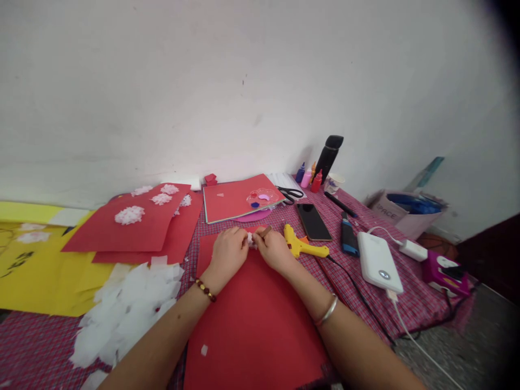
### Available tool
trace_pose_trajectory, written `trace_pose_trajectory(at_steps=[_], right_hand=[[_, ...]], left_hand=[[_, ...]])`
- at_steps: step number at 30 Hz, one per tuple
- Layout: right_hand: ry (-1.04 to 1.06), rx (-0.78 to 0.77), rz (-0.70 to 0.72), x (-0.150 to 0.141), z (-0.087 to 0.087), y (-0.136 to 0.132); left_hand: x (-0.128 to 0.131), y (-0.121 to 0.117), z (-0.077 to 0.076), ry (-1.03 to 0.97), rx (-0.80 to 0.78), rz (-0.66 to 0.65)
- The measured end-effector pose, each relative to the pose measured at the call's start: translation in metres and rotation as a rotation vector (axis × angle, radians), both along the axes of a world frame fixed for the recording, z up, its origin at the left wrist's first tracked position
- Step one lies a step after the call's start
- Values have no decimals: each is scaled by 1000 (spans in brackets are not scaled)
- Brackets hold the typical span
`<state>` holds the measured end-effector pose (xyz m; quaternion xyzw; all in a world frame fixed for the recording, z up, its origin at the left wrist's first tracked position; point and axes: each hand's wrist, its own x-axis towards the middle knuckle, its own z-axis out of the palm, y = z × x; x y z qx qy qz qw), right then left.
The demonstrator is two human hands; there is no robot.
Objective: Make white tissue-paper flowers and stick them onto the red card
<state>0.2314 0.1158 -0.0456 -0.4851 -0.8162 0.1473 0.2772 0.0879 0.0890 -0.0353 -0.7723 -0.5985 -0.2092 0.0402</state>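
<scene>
Both my hands are over the far end of a red paper sheet [252, 319] lying in front of me. My left hand [229, 248] is closed, its fingertips pinching the edge of a small crumpled white paper piece [252, 238]. My right hand [276, 250] is closed on a short brown stick [266, 232], its fingertips against the same white piece. The fingers partly hide this piece. A yellow glue gun [303, 246] lies just right of my right hand. White paper pieces [130, 303] are heaped left of the red sheet.
Red sheets [101, 230] with fluffy white clusters lie at the left, over yellow paper [60, 281]. A paint palette [262, 198] rests on a red-topped pad. Scissors [290, 194], a phone [313, 221], paint bottles [317, 181], a black flask [329, 154] and a corded power bank [377, 262] stand or lie rightward.
</scene>
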Motion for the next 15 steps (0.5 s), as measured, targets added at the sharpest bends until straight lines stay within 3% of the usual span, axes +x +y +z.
trace_pose_trajectory(at_steps=[4, 8, 12, 15], right_hand=[[0, -4, 8, -3, 0, 4], [60, -43, 8, -2, -2, 9], [132, -120, 15, 3, 0, 6], [162, -143, -1, 9, 0, 6]], left_hand=[[-9, 1, 19, -91, 91, 0], [-34, -12, 50, -80, 110, -42], [-77, -54, 76, -42, 60, -28], [-118, -101, 78, -75, -8, 79]])
